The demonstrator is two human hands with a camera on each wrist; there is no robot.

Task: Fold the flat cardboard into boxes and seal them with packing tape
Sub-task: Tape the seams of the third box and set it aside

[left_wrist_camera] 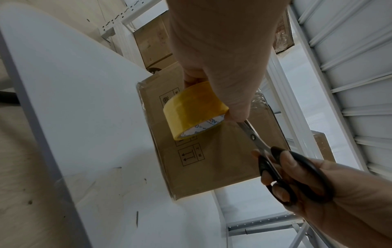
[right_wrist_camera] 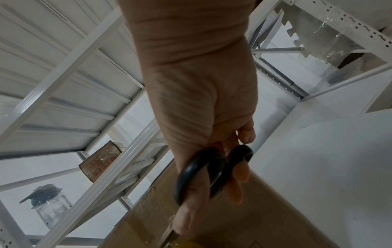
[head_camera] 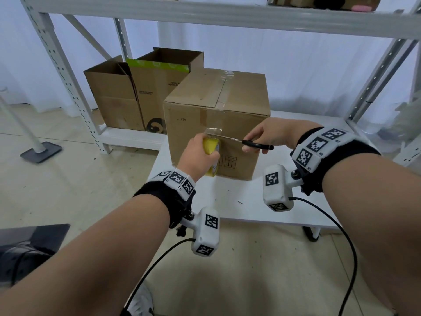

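Head view shows the left hand [head_camera: 197, 156] wrapped around a yellow roll of clear packing tape [head_camera: 213, 148], held off the front face of the closed brown cardboard box [head_camera: 218, 119] so the pulled strip stays taut, I judge, for cutting. Just to its right, the right hand [head_camera: 271, 135] has fingers curled through the black-handled steel scissors [head_camera: 246, 142], blades levelled at that strip. Both forearms reach forward over the white table [head_camera: 250, 201], wrists roughly level.

Sealed box [head_camera: 218, 124]: upside-down "REV", this-way-up arrows; other print illegible.
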